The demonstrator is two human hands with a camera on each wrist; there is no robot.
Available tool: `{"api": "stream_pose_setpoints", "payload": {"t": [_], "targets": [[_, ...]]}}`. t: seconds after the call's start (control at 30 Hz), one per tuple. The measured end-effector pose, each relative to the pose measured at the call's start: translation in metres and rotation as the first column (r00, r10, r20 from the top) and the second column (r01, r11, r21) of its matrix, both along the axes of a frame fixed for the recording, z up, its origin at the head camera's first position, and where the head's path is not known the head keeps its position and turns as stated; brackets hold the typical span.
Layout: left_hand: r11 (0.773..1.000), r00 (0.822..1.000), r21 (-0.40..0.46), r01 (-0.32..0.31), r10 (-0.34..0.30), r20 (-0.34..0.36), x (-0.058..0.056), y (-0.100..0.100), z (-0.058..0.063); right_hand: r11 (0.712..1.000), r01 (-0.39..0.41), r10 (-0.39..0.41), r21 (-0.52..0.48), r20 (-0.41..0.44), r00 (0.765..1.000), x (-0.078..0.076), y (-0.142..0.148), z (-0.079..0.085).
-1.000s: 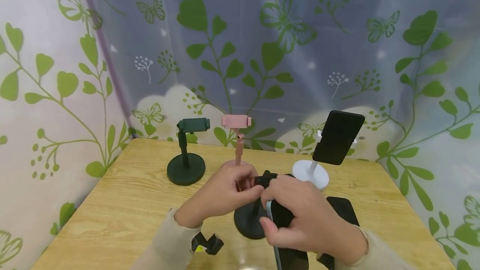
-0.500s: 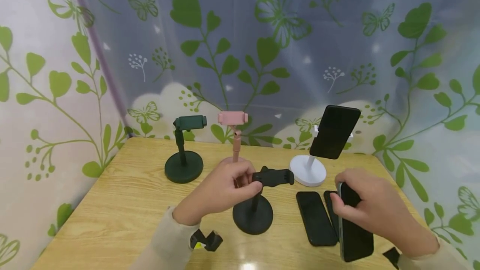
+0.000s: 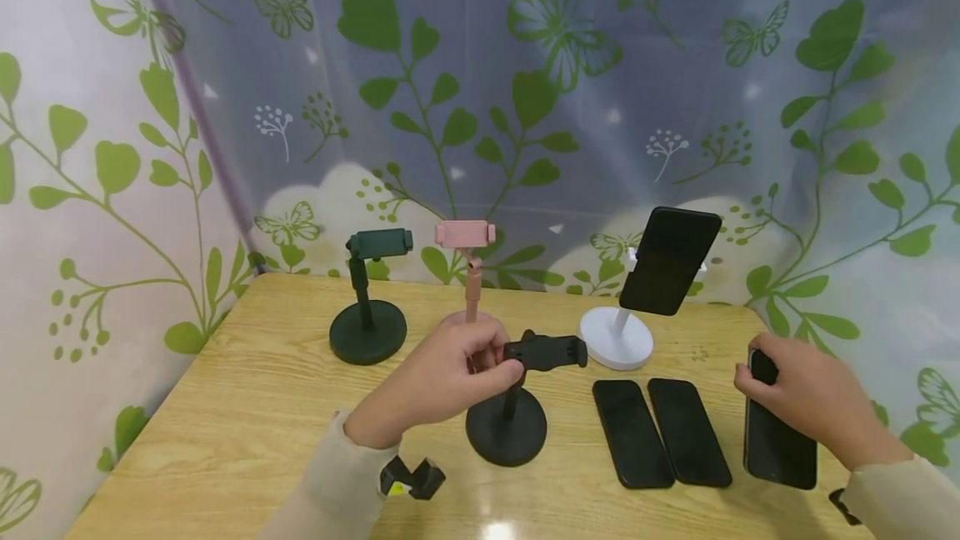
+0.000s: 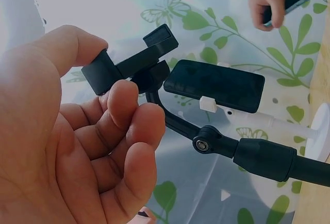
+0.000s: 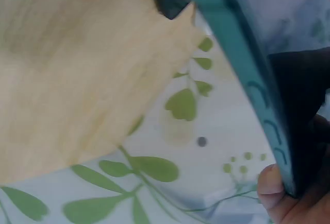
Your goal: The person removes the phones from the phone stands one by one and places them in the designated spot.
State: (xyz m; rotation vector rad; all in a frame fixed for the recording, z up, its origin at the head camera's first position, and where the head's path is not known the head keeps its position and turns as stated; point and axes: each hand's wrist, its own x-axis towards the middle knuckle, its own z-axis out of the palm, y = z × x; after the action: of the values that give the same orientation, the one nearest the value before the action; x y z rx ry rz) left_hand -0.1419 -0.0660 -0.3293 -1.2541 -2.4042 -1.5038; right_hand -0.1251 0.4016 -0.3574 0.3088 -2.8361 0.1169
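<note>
My left hand [image 3: 450, 373] pinches one end of the clamp on a black phone stand [image 3: 507, 430]. In the left wrist view the thumb and forefinger hold the clamp [image 4: 136, 62], while the other fingers curl loosely below it. At the far right of the head view my right hand [image 3: 810, 398] grips a phone [image 3: 780, 448] by its upper end. The phone's blue-green edge [image 5: 234, 54] fills much of the right wrist view. Two dark phones [image 3: 633, 433] lie side by side on the table between the black stand and my right hand.
Behind stand a dark green phone stand [image 3: 367, 332], a pink phone stand [image 3: 465, 234] and a white phone stand [image 3: 617, 338] that bears a tilted phone [image 3: 670, 261]. A leaf-patterned curtain [image 3: 465, 107] surrounds the wooden table [image 3: 247, 407].
My right hand has carried its phone from beside the black stand to the far right, uncovering the two lying phones. The left hand stays on the clamp.
</note>
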Motion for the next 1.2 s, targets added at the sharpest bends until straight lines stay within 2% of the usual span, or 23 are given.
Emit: {"api": "stream_pose_setpoints", "payload": {"t": [0.1, 0.3, 0.7, 0.87, 1.07, 1.2], "targets": [[1.0, 1.0, 0.001, 0.0, 0.0, -0.014, -0.001, -0.001, 0.0, 0.999, 0.037, -0.036, -0.019, 0.069, 0.997, -0.004, 0.007, -0.011], [1.0, 1.0, -0.008, -0.009, 0.009, -0.019, -0.001, -0.001, 0.0, 0.997, 0.061, -0.056, -0.043, 0.115, 0.992, -0.012, 0.013, -0.032], [1.0, 1.0, -0.017, -0.019, 0.018, -0.015, -0.001, -0.004, -0.001, 0.994, 0.108, -0.101, -0.021, 0.223, 0.97, -0.029, 0.03, -0.064], [0.999, 0.999, -0.026, -0.031, 0.03, -0.019, -0.001, -0.004, -0.001, 0.994, 0.109, -0.101, -0.02, 0.245, 0.964, -0.029, 0.034, -0.072], [1.0, 1.0, -0.018, -0.021, 0.02, -0.012, -0.002, -0.004, -0.001, 0.989, 0.137, -0.117, -0.046, 0.305, 0.945, -0.033, 0.036, -0.076], [1.0, 1.0, -0.014, -0.015, 0.015, -0.006, -0.002, -0.005, -0.002, 0.99, 0.128, -0.099, -0.065, 0.339, 0.936, -0.037, 0.036, -0.077]]}}
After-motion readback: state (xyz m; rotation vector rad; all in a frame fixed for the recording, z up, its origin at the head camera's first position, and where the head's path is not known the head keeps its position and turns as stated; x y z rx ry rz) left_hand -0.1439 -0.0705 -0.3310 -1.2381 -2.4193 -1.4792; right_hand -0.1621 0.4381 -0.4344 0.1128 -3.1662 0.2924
